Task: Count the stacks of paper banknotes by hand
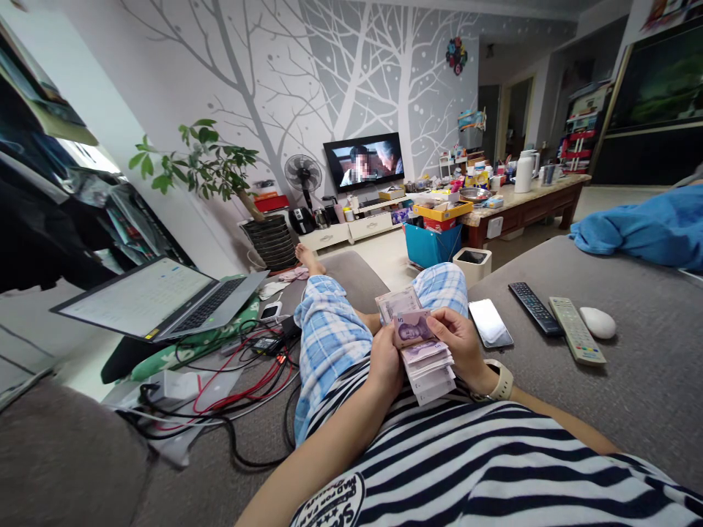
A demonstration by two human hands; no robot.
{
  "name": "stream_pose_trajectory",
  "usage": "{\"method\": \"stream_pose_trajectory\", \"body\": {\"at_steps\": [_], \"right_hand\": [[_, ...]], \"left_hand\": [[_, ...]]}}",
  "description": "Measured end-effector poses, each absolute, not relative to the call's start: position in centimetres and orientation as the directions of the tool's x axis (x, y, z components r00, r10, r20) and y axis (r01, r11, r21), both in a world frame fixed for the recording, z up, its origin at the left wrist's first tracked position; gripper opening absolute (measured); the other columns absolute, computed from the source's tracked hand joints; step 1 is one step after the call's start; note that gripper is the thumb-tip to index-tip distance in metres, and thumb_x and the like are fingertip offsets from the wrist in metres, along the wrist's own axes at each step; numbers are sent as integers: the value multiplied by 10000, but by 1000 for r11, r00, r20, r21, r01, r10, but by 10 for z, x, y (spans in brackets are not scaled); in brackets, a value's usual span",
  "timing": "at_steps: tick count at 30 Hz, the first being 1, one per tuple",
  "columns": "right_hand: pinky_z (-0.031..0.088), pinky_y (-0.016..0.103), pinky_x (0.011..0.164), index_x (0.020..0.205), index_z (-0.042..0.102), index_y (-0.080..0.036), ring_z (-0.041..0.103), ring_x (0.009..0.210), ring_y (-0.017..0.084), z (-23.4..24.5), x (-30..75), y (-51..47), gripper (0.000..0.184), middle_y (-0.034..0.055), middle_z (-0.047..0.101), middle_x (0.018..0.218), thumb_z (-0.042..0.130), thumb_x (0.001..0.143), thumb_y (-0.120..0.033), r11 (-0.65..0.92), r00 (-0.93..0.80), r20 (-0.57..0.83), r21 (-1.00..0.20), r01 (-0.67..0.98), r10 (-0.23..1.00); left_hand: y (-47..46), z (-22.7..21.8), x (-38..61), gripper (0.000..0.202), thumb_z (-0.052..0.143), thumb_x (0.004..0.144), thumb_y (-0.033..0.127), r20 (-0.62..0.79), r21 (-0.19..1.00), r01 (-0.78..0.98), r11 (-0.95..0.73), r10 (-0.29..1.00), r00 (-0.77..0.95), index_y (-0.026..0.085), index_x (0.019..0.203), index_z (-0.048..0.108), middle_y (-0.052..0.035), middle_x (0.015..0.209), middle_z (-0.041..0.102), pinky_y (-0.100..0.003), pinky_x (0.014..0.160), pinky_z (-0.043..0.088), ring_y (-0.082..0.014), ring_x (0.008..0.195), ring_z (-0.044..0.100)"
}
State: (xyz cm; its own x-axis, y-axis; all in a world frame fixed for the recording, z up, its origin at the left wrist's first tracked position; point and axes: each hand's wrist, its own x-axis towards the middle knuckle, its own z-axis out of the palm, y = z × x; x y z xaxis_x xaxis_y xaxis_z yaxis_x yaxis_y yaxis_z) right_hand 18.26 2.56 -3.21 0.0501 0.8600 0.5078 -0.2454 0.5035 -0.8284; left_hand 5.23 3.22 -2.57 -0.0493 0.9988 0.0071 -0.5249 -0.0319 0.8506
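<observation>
A bundle of purple banknotes (430, 372), marked with a 5, is bent over between my two hands above my lap. My left hand (385, 356) is closed around the bundle's left side, its fingers mostly hidden behind the notes. On the other side, my right hand (457, 342) pinches the top note near its upper right corner with thumb and finger. The far ends of the notes (396, 301) stick out beyond my hands, and the near ends fan down towards my striped shirt. A pale watch (502, 380) is on my right wrist.
Right of me on the grey sofa lie a phone (491, 323), a black remote (535, 309), a beige remote (576, 331) and a white mouse (597, 323). To my left are an open laptop (206, 316) and tangled cables (263, 373). A cluttered table (521, 203) stands ahead.
</observation>
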Motion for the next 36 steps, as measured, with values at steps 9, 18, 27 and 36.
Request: {"method": "stream_pose_trajectory", "body": {"at_steps": [9, 18, 27, 36], "right_hand": [[429, 273, 594, 753, 641, -198, 523, 631, 151, -33, 182, 26, 232, -3, 594, 684, 659, 850, -408, 493, 55, 496, -835, -243, 867], [421, 278, 594, 749, 636, -201, 511, 630, 152, -32, 182, 24, 233, -3, 580, 683, 658, 851, -410, 490, 49, 495, -835, -250, 868], [434, 291, 605, 755, 637, -211, 519, 644, 166, -32, 182, 24, 256, 5, 586, 695, 648, 851, -448, 490, 40, 495, -839, -235, 868], [372, 282, 549, 674, 585, -213, 449, 569, 145, -31, 183, 23, 338, -17, 521, 608, 608, 875, -485, 509, 41, 512, -838, -196, 858]], "left_hand": [[34, -29, 52, 257, 695, 680, 370, 8, 848, -530, -29, 999, -40, 145, 805, 710, -68, 779, 736, -360, 775, 513, -240, 793, 678], [34, -31, 52, 231, 699, 678, 347, -15, 839, -544, -20, 998, -60, 147, 793, 695, -46, 769, 724, -333, 776, 504, -193, 729, 650], [33, -29, 53, 218, 696, 653, 322, -21, 839, -544, -22, 997, -73, 140, 774, 688, -47, 755, 723, -316, 740, 507, -192, 723, 652], [30, -27, 52, 267, 729, 660, 374, 10, 848, -528, -47, 997, -72, 145, 792, 693, -63, 780, 738, -348, 771, 518, -228, 771, 680]]}}
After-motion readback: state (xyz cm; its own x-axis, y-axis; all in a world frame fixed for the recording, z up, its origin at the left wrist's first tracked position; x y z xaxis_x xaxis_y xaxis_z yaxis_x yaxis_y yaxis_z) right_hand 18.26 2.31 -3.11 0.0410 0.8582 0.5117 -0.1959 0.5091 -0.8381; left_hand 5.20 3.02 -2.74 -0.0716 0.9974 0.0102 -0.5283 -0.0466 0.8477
